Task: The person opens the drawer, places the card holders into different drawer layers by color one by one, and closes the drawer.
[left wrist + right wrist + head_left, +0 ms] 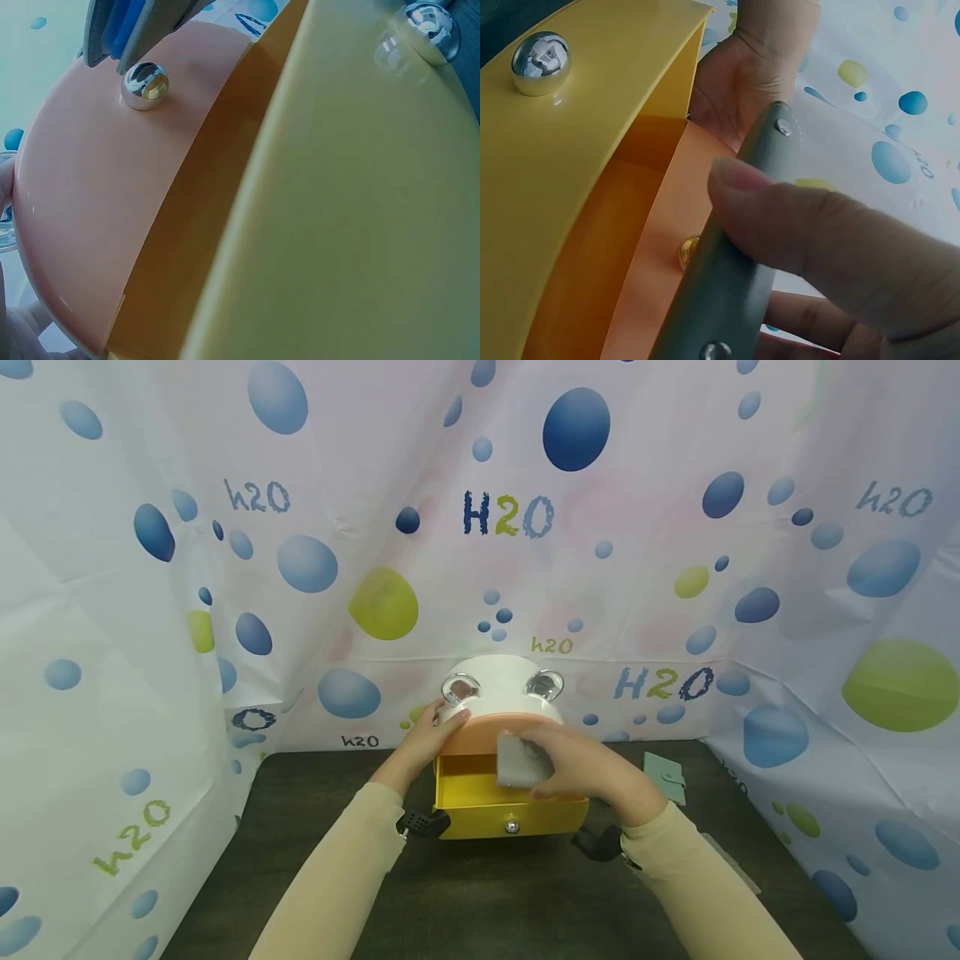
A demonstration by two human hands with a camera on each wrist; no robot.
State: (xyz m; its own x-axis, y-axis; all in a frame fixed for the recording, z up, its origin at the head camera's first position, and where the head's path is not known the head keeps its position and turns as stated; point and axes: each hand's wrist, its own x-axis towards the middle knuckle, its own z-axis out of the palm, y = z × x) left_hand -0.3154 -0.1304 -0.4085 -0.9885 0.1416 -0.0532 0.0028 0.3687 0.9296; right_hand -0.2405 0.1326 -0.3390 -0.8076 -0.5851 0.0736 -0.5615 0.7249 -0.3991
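The right hand pinches a grey snap wallet, its thumb laid along one side, above the pulled-out yellow drawer that lies just below that hand. The left hand rests against the cabinet on its near side; its fingers are partly hidden, so I can't tell how firmly they curl. The wallet's covers stand slightly parted beside a shiny knob. Lowered at that tilt, a cover could snag on the knob or the drawer's front wall and twist out of the pinch. If the left hand eased off, a bump might shift the cabinet. A green wallet lies beyond the right wrist on the desk.
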